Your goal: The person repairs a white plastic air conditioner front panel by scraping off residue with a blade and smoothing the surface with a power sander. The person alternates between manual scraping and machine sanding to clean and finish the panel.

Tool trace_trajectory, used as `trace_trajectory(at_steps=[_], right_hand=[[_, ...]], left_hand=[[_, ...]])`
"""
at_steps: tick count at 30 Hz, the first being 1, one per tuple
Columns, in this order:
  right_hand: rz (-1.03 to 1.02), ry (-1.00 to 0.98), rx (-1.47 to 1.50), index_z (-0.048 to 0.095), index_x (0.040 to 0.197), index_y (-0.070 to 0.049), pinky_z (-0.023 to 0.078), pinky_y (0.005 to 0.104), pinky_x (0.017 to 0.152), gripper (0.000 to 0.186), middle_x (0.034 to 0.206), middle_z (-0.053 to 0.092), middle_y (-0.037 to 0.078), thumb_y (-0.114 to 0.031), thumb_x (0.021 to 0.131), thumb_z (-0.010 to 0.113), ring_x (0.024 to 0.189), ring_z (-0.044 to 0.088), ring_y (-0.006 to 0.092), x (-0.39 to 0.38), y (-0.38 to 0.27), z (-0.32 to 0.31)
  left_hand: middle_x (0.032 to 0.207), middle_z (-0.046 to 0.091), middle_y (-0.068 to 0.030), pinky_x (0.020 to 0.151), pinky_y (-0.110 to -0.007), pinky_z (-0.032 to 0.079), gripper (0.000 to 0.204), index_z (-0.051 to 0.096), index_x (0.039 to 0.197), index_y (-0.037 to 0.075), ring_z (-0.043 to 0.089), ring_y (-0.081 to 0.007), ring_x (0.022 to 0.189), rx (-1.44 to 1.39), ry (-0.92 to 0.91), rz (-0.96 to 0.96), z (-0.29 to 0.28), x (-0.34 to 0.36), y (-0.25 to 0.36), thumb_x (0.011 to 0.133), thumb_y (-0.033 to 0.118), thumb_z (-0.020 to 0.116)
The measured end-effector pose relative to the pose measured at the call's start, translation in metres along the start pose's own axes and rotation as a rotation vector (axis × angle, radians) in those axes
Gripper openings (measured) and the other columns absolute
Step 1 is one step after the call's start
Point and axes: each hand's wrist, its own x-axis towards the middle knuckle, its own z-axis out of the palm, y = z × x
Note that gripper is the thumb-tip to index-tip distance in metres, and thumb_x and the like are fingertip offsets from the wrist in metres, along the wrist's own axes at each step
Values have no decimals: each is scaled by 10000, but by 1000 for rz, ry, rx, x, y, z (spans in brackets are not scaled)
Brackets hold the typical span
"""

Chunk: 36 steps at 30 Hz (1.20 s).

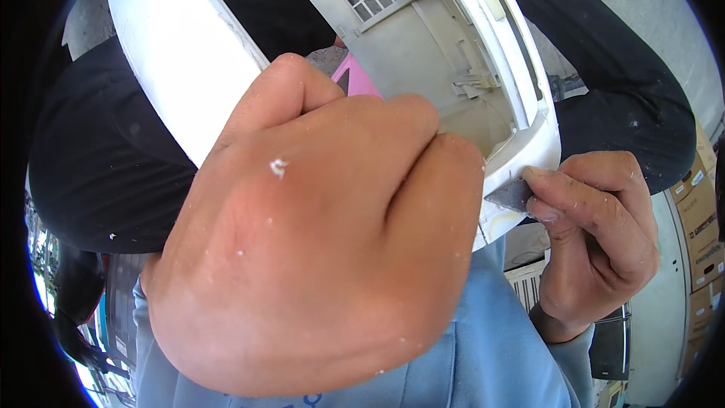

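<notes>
A white plastic casing (192, 53) with a curved outer shell and a gridded opening rests across my lap, its hollow side partly visible. Close to the camera, my left hand (317, 234) is closed in a curl over the casing's near part. Its fingertips and the edge beneath them are hidden. At the casing's near right corner, my right hand (600, 227) pinches a small dark grey piece of sandpaper (510, 196) between thumb and forefinger. The sandpaper's pointed end touches the rim there. White dust flecks dot both hands.
My black-trousered legs (619, 106) bend on either side of the casing. A pink piece (358, 79) shows beyond my left knuckles. Cardboard boxes (704, 238) are stacked at the far right, beside a pale panel (661, 287). Grey concrete floor (630, 0) lies ahead.
</notes>
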Motion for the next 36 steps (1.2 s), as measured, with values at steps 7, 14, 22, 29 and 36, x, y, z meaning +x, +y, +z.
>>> trace_trajectory(at_steps=[7,14,22,29,36], right_hand=[[-130,-17,-33,794,938,20,434,273,622,243,837,664,116,39,697,800,739,601,183,10,4,1],[-20,-20,-62,798,957,20,436,272,630,273,841,667,111,42,685,798,746,606,185,0,-1,-7],[-104,-25,-32,796,959,20,447,265,644,268,850,669,115,34,692,806,766,614,184,12,5,-4],[-23,-18,-30,791,958,28,446,266,632,269,849,668,125,30,690,817,775,620,185,2,0,-6],[1,-2,-36,789,963,32,427,254,623,267,849,665,130,54,697,805,747,605,180,5,7,-2]], left_hand=[[732,630,-62,603,-339,434,160,756,861,46,517,-211,621,38,-49,-15,-7,0,-3,737,123,820],[739,633,-62,608,-338,439,169,757,863,51,533,-215,638,-2,-28,-26,-6,4,-3,724,116,828],[761,653,-65,597,-332,453,173,761,872,51,543,-209,649,33,-54,-22,-8,7,-3,719,92,833],[795,676,-67,571,-335,465,165,768,879,53,561,-218,667,-100,175,-4,19,-3,-10,735,100,833],[822,685,-72,582,-332,473,191,767,899,53,578,-233,691,-113,21,28,0,14,-5,729,112,834]])
